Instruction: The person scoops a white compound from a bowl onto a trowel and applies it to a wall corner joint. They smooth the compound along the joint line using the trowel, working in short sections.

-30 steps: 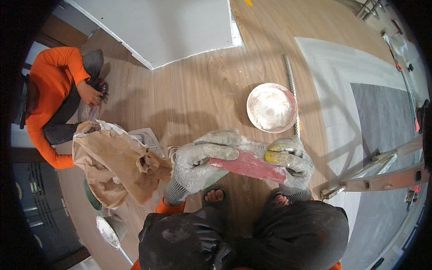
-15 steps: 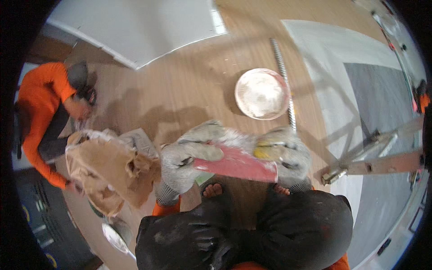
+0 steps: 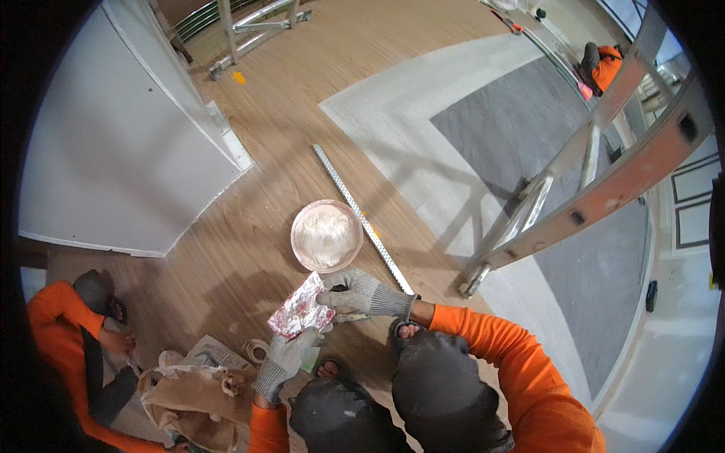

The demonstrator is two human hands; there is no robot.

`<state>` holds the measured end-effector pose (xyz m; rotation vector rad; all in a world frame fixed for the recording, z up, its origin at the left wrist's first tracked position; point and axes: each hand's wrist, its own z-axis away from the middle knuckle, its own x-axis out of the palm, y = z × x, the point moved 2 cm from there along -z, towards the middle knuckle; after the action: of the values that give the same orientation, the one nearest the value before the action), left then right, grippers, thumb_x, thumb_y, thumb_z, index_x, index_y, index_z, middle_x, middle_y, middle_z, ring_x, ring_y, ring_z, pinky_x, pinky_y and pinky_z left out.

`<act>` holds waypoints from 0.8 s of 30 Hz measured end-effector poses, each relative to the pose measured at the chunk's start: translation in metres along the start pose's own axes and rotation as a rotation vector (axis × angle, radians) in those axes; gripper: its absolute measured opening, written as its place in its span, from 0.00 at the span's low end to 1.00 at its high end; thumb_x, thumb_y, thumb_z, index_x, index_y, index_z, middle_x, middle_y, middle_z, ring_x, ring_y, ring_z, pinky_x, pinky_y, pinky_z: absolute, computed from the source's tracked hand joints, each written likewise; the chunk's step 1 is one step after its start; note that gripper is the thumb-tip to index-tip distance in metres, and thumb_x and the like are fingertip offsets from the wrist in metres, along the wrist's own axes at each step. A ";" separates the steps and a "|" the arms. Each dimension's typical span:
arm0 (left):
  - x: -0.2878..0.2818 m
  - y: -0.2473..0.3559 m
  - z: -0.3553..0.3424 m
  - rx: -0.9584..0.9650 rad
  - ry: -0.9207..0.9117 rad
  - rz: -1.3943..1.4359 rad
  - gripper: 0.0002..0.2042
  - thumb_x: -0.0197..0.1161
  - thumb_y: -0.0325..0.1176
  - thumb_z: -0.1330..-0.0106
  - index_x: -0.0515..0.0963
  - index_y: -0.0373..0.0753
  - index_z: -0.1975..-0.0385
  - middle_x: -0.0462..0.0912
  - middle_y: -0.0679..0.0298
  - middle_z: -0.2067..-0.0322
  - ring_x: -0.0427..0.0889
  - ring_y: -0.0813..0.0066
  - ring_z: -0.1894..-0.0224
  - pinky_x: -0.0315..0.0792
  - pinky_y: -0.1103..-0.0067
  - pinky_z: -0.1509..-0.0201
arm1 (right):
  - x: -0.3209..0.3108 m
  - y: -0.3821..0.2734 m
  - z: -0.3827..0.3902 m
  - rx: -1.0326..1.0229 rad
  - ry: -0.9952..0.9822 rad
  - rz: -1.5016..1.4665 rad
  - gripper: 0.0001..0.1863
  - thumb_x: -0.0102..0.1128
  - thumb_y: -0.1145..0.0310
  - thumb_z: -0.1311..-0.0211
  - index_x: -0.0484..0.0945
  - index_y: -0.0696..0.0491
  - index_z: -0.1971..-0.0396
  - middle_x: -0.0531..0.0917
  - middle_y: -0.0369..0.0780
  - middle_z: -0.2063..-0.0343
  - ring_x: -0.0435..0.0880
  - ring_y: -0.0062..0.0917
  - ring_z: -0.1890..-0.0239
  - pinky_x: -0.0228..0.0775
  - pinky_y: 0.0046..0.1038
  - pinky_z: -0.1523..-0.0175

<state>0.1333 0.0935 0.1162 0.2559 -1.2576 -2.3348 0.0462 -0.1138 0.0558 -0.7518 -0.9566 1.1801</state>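
A red flat piece coated with white material (image 3: 296, 306) is pinched between both gloved hands. My left hand (image 3: 285, 355) grips its lower end; my right hand (image 3: 355, 293) grips its upper right end. Just beyond them sits a round pale-pink bowl of white powder (image 3: 326, 234) on the wood-look floor, beside a long perforated metal strip (image 3: 340, 184). A torn brown paper bag (image 3: 181, 400) lies left of my knees, near a coil of pale tape (image 3: 255, 349).
A crouching co-worker in orange (image 3: 60, 340) is at left, beside the bag. A white boxed structure (image 3: 113, 158) fills the upper left. An aluminum ladder (image 3: 604, 189) angles over grey flooring at right. Another ladder (image 3: 257, 30) and a person (image 3: 604, 69) are farther back.
The view has turned and tilted up, showing more ladder and background. My hands have tilted the red piece from crosswise to more upright, turning its white-coated face up near the bowl.
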 end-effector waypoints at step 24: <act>0.154 0.515 0.288 -0.191 -0.063 0.162 0.24 0.65 0.27 0.32 0.70 0.37 0.36 0.80 0.63 0.51 0.79 0.72 0.49 0.75 0.74 0.46 | 0.179 -0.399 0.351 0.521 0.547 -1.068 0.20 0.54 0.54 0.22 0.88 0.54 0.57 0.87 0.31 0.64 0.81 0.16 0.65 0.73 0.26 0.57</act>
<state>0.0537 -0.0101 0.7122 0.0162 -1.0327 -2.3170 -0.0915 -0.0335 0.5931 -0.0524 -0.4154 0.2084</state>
